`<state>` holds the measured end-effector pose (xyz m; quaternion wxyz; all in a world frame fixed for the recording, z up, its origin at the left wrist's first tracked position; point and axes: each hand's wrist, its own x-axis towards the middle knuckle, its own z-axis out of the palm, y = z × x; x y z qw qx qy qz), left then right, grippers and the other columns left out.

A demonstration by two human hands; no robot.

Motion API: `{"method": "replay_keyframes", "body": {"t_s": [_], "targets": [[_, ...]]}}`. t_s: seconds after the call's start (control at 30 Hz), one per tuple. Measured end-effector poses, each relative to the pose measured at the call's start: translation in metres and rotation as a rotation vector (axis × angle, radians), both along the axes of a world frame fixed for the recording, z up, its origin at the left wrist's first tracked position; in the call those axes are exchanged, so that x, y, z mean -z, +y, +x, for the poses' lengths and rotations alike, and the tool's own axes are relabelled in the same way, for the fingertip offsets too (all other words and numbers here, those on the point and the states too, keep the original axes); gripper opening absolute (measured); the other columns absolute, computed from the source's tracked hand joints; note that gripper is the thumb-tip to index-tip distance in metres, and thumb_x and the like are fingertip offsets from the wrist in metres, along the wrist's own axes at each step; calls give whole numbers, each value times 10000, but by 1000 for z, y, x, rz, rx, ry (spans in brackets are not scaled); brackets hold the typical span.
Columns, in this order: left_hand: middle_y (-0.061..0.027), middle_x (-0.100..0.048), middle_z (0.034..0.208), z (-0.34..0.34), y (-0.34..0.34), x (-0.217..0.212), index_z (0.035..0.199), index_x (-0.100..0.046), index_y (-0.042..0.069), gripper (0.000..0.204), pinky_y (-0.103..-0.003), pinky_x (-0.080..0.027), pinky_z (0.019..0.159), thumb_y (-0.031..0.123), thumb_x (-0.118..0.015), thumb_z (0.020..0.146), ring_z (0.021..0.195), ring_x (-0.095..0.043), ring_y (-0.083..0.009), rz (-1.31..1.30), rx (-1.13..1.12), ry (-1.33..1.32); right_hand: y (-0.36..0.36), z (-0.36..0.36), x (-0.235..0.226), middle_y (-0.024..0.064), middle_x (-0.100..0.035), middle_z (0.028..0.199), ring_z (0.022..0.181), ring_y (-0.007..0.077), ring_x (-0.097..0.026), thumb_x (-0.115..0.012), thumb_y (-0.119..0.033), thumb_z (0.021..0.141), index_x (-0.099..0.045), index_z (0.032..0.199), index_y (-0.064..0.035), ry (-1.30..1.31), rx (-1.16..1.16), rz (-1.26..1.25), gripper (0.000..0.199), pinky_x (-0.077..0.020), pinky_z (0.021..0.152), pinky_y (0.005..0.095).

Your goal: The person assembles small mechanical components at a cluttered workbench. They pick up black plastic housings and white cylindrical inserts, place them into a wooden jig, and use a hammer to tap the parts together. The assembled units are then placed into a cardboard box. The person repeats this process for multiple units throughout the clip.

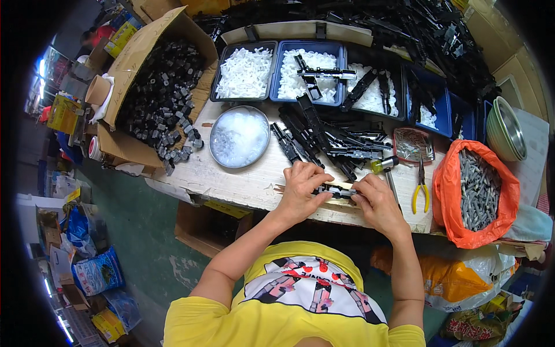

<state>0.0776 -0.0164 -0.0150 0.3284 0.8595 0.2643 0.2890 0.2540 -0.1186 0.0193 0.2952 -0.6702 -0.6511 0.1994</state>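
Note:
Both hands hold one long black plastic assembly (335, 192) at the table's front edge, with lighter grey or metallic bits along it. My left hand (303, 188) has its thumb and fingers closed around the left end. At the opposite end, my right hand (377, 201) pinches the part with thumb and fingertips. Just beyond lies a pile of similar black assemblies (315, 130). A screwdriver (384, 165) with a yellow-green handle rests by my right hand, and pliers (421, 194) with yellow grips lie farther right.
Bins of small white parts (245, 72) line the back. A round dish (240, 139) holds whitish, wet-looking pieces. Left stands a carton of dark parts (153, 87); right, an orange bag (448, 196) of grey parts. A small tray of pins (413, 144) and stacked bowls (507, 127) are also there.

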Motion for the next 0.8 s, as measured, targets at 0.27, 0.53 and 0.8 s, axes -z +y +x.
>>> {"method": "replay_keyframes", "body": {"t_s": [0.27,0.53,0.8], "targets": [[15,-549,860,-2,-2,3,752,-660,156,167,-345,-267,734,104,-724,608,855,-455,-183,188,51,-28,-5,4,7,55,-549,847,806,246,-510,-608,-13,702,-591,881,-63,-80,-10,119,187,-370,704,344],[7,-544,860,-2,0,1,741,-645,153,157,-351,-270,733,87,-707,612,847,-457,-193,223,70,7,-14,-2,13,16,-562,860,809,203,-500,-586,6,623,-605,861,-85,-350,-114,250,255,-344,706,336],[-5,-530,901,-5,-8,6,776,-634,143,174,-368,-272,785,91,-686,619,879,-471,-192,275,21,-25,45,9,2,55,-547,832,827,243,-507,-631,-77,713,-601,891,-73,-169,-55,137,180,-362,703,359]]}}
